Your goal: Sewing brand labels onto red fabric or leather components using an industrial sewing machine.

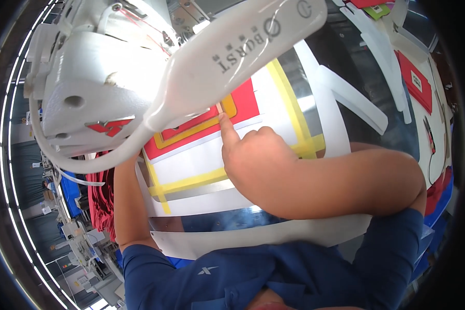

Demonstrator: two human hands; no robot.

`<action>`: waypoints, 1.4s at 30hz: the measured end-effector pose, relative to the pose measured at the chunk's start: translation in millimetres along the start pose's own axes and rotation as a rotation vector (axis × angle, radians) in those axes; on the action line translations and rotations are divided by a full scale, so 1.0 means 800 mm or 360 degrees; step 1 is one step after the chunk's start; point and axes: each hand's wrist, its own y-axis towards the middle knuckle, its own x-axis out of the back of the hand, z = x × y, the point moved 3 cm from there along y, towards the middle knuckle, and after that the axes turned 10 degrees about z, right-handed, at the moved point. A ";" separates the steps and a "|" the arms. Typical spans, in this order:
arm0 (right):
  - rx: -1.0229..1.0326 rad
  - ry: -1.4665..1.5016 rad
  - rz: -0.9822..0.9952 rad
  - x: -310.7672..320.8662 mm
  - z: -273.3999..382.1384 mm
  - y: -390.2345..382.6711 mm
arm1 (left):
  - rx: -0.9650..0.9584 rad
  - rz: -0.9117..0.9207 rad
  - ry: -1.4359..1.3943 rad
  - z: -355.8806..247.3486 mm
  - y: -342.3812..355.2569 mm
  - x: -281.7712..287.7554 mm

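A red fabric piece (249, 103) with a yellow-bordered shape (185, 135) lies on a white sheet (191, 166) edged with yellow tape (196, 184). My right hand (261, 165) rests over it from the right. Its index finger stretches out and touches the yellow border near its right corner; the other fingers are curled, and the thumb is hidden. At that fingertip is a small pale strip (220, 108), too small to name. My left forearm (130, 199) reaches up at the left. The left hand itself is hidden behind the white lamp and the machine head.
A white sewing machine head (103, 72) with red threads fills the upper left. Its white bendable lamp (232, 57) hangs over the red piece. Pale strips (354, 101) lie on the dark surface to the right, beyond them a red packet (416, 82). Red cloth (101, 201) hangs at left.
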 end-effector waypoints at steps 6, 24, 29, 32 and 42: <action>-0.0061 -0.0189 0.0138 0.013 0.026 -0.024 | -0.0295 -0.0327 -0.0172 0.013 0.007 0.001; -0.0081 -0.0560 0.0460 -0.004 0.056 -0.040 | -0.0514 -0.0227 -0.0036 -0.110 0.009 -0.023; -0.0061 -0.0525 0.0522 -0.001 0.054 -0.042 | -0.0330 -0.0621 -0.1107 -0.059 -0.043 -0.001; -0.0073 -0.0488 0.0447 -0.010 0.049 -0.044 | -0.0040 -0.0480 -0.0762 -0.059 -0.134 0.003; 0.0136 -0.0079 0.0032 0.053 -0.011 -0.059 | -0.1413 0.0294 -0.0819 -0.132 -0.297 -0.019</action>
